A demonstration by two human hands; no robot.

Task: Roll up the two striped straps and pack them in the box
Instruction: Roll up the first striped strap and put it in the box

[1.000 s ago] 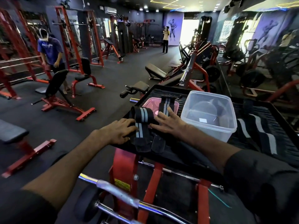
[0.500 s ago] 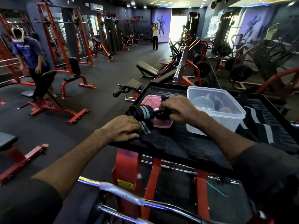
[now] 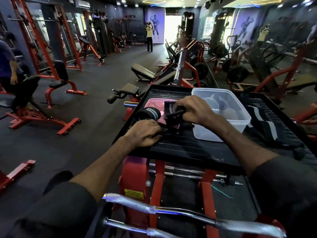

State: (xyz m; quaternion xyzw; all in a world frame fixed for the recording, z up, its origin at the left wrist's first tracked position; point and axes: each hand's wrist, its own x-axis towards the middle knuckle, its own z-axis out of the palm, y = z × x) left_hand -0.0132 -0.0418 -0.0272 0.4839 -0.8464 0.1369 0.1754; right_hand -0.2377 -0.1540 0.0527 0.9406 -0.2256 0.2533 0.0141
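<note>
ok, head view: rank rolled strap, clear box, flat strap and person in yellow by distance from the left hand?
From the left hand, nearest first:
1. rolled strap, just beyond the knuckles
2. clear box, to the right on the tray
3. flat strap, right of the box
4. person in yellow, far end of the gym

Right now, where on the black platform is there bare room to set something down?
Bare: near strip of the platform, between left hand and flat strap; also the far strip behind the pink lid. Crowded: at the lid, right hand and rolled strap.
</note>
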